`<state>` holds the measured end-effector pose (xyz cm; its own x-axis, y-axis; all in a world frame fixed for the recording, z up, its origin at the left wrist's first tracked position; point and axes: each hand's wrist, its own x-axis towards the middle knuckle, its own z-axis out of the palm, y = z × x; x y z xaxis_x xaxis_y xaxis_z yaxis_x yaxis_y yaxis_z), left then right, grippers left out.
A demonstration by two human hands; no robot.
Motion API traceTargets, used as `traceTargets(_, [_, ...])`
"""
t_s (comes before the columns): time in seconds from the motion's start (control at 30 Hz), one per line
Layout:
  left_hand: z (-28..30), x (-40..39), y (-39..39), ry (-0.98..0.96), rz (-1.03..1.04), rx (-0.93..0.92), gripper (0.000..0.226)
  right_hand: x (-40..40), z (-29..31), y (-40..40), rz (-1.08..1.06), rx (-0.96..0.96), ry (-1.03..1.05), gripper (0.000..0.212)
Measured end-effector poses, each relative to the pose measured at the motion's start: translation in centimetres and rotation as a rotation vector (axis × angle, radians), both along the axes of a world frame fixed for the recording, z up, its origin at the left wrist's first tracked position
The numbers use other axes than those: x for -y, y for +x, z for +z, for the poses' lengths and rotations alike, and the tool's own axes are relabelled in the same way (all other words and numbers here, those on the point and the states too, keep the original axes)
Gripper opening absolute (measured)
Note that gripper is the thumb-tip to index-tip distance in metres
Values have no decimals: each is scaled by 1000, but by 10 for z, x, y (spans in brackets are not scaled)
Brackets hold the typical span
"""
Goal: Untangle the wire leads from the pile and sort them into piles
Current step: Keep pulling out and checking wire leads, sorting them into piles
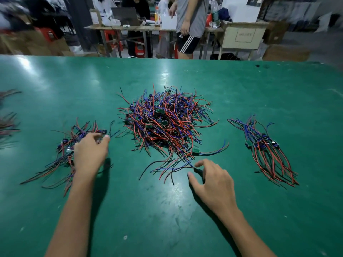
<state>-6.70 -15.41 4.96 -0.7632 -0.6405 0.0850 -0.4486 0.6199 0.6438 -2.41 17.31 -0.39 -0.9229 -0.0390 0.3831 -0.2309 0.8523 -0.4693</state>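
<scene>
Green desk: central tangled pile of red, blue and black wire leads. Sorted pile, left; my left hand rests on it, grip curled at a lead's black end, hold uncertain. Sorted pile, right, untouched. My right hand hovers at the tangle's near strands, grip half open, holding nothing.
</scene>
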Motion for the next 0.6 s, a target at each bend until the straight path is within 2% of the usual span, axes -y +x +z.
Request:
traceTargets(0.07, [-11,3,9,-161,130,238,68,-1,0,-2,-28,34,-9,31])
traceTargets(0.1, [-16,-4,15,-224,164,243,74,-1,0,-2,-28,66,3,31])
traceTargets(0.17, [-23,-28,24,-282,137,59,65,-2,-1,-3,-25,92,-4,24])
traceTargets(0.23, [-31,-60,32,-262,-42,-174,44,-4,-2,-2,-45,86,-26,20])
traceTargets(0.3, [-38,-94,41,-233,-328,-308,30,-3,-2,-3,-54,120,0,22])
traceTargets(0.37, [-42,-120,48,-257,-605,-316,27,1,-2,-5,-27,172,68,21])
traceTargets(0.43, [-42,-136,50,-281,-795,-309,26,3,0,-6,3,189,129,18])
traceTargets(0.53, [-42,-147,51,-316,-945,-265,29,1,0,-1,57,78,149,12])
traceTargets(0.6, [-45,-148,52,-273,-965,-232,29,-1,-1,1,74,-40,132,13])
